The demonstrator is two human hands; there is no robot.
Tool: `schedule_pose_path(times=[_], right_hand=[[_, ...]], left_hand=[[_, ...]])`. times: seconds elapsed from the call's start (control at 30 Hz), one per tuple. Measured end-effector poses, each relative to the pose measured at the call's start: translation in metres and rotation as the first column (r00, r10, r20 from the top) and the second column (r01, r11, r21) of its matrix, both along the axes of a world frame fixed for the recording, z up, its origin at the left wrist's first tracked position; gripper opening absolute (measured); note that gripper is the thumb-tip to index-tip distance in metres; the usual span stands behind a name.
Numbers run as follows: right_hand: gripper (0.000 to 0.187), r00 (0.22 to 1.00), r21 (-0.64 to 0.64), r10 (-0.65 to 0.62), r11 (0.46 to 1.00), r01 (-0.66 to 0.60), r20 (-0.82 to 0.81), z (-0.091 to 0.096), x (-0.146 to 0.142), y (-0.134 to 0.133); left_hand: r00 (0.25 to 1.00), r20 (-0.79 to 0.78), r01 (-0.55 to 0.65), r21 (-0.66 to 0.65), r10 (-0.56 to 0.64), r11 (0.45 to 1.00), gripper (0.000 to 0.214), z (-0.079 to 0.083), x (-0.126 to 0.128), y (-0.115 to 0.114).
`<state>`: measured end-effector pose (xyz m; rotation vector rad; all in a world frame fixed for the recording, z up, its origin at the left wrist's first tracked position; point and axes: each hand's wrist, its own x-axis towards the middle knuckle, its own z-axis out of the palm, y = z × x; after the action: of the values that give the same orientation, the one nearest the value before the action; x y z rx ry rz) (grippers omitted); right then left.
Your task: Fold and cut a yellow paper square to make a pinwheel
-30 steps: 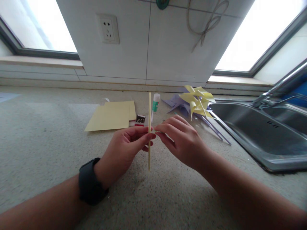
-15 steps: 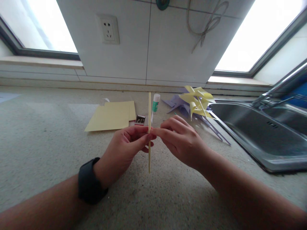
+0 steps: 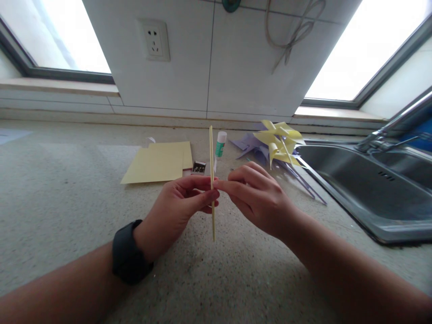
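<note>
Two hands on one pale-yellow paper piece (image 3: 212, 157), seen nearly edge-on, so can't tell if it's a narrow strip or a wider sheet. It's near upright, nearer the person than the glue stick (image 3: 220, 147) and slightly to its left.

Left hand (image 3: 173, 204): pinching the piece between thumb and fingers. Grip sits around mid-length; one end runs up past the fingers, the other hangs below the thumb. Thumb tip pokes out past the piece on the right-hand side.

Right hand (image 3: 259, 198): index fingertip up against the right side of the piece, just above the left thumb tip. Other fingers curled. Can't tell whether it grasps anything; contact spot is too small to read.

Rest is relative to the glue stick. Small box (image 3: 199, 168) with metal bits in it: left and nearer. Yellow paper sheets (image 3: 155, 164), overlapping: farther left. Yellow pinwheel (image 3: 290, 134): right, overlapping a purple pinwheel (image 3: 246, 142). Steel sink (image 3: 357, 184): well right. Wall socket (image 3: 155, 40): behind, up and left.
</note>
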<state>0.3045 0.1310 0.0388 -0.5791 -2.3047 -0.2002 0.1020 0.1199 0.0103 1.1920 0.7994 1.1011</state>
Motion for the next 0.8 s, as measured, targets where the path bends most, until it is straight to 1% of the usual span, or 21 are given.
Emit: schedule_pose_path(times=[0.13, 0.3, 0.33, 0.4, 0.5, 0.8], right_hand=[[0.009, 0.999, -0.008, -0.008, 1.0, 0.008, -0.052, -0.0003, 0.0001, 0.0008], [0.004, 0.998, 0.0, -0.027, 1.0, 0.027, -0.061, -0.0012, 0.0006, 0.0007], [0.004, 0.998, 0.002, -0.026, 1.0, 0.026, -0.058, -0.0012, 0.0006, 0.0007], [0.004, 0.998, 0.007, -0.028, 1.0, 0.029, -0.049, -0.001, 0.0005, 0.0008], [0.004, 0.999, 0.021, -0.024, 0.999, 0.024, -0.029, -0.0002, 0.0008, 0.0006], [0.008, 1.0, 0.048, -0.022, 0.999, 0.022, -0.001, 0.001, 0.0023, 0.0003]], left_hand=[[1.0, 0.01, 0.0, -0.028, 0.001, 1.0, 0.022, 0.0001, 0.0009, 0.0011], [0.994, 0.081, -0.067, -0.068, 0.073, 0.995, 0.046, 0.0026, 0.0015, -0.0008], [0.993, 0.089, -0.077, -0.066, 0.083, 0.995, 0.045, 0.003, 0.0017, -0.0012], [0.992, 0.089, -0.079, -0.068, 0.085, 0.995, 0.038, 0.0035, 0.0019, -0.0016], [0.995, 0.082, -0.056, -0.088, 0.064, 0.995, 0.028, 0.0032, 0.0017, -0.0009], [0.986, 0.165, 0.005, -0.169, 0.023, 0.986, 0.021, 0.0016, 0.0032, -0.0005]])
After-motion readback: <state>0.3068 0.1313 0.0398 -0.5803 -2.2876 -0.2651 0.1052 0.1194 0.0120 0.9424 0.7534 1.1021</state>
